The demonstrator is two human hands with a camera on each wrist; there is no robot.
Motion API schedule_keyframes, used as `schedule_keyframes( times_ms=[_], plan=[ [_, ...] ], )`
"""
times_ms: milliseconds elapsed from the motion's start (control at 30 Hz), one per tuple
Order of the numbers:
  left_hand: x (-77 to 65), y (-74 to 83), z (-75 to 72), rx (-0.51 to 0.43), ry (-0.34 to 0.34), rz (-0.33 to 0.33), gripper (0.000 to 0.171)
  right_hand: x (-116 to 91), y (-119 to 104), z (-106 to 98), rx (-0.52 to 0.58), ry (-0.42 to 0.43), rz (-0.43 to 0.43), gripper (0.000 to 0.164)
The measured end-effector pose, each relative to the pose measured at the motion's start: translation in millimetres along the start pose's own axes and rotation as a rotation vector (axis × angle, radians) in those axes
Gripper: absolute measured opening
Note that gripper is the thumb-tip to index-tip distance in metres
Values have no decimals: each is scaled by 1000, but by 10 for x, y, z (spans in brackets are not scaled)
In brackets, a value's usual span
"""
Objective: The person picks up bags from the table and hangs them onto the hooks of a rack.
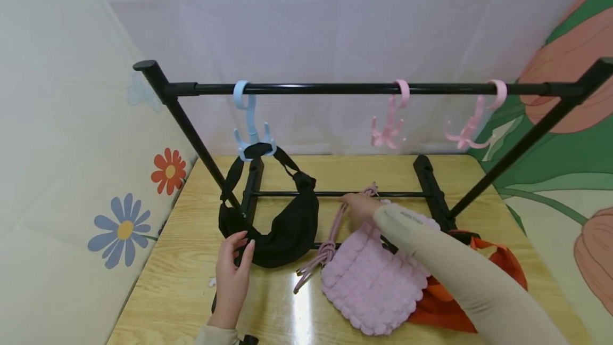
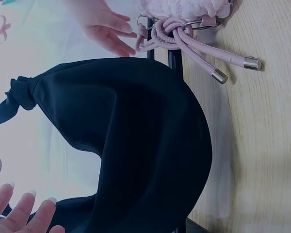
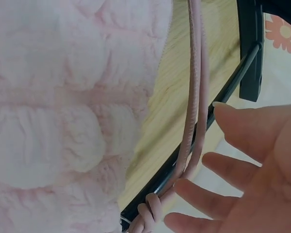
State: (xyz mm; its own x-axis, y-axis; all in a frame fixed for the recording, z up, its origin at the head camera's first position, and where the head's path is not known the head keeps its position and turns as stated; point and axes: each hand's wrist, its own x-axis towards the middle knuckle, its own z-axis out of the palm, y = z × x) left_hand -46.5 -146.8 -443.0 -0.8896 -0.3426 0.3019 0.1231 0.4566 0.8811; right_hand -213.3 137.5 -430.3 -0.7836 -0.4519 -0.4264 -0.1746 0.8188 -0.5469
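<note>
A black shoulder bag hangs by its knotted strap from the blue hook. My left hand is at the bag's lower left, fingers spread and slightly bent; whether they touch the cloth I cannot tell. A puffy pink bag lies on the table with its knotted pink cord strap at its left. Over that strap reaches my right hand. In the right wrist view its fingers are spread close to the cord, not curled round it. Metal tips finish the cord ends.
A black rack carries a top bar with two pink hooks to the right. An orange-red cloth item lies under my right forearm. Low crossbars run just above the wooden table.
</note>
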Motion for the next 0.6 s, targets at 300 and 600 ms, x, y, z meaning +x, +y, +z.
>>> schedule_keyframes(
  times_ms=[300, 600],
  plan=[
    [-15, 9, 81, -11, -8, 20, 23, 45, 69, 50, -141, 13, -89, 67],
    [-31, 3, 134, 8, -54, -11, 24, 86, 127, 65, -257, 57, -95, 50]
  ],
)
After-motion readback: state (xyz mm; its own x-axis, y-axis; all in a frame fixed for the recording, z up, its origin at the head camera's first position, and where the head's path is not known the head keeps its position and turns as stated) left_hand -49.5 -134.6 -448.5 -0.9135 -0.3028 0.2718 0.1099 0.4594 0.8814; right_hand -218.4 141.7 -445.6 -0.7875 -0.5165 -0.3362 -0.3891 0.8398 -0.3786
